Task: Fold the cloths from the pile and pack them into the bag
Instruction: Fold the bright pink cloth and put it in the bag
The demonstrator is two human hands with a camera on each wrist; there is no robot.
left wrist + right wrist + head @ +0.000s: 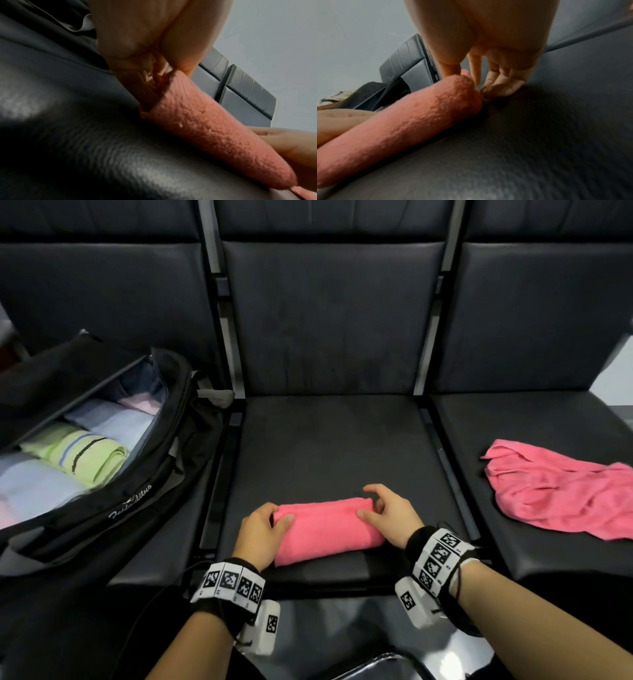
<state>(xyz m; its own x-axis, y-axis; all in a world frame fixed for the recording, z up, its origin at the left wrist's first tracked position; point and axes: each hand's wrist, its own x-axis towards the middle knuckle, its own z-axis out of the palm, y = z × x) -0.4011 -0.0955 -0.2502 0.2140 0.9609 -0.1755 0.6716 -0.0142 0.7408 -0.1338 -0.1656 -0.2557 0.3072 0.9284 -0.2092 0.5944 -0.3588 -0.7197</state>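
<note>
A pink cloth [325, 529], rolled into a thick bundle, lies across the front of the middle seat [335, 446]. My left hand [279, 513] grips its left end, thumb on top and fingers curled round the far side. My right hand [371, 506] holds the right end, thumb pressed on top and fingers curled against the end, index finger lifted. In the left wrist view the roll [214, 135] runs away from my left hand [154, 75]. In the right wrist view my right hand's fingertips [498, 86] touch the seat beside the roll [411, 128]. An open black bag [144, 508] stands on the left seat.
Inside the bag lie several folded cloths, among them a green striped one [89, 457] and pale blue ones. A loose, crumpled pink cloth [561, 498] lies on the right seat. Metal gaps separate the three dark seats, and their backrests rise behind.
</note>
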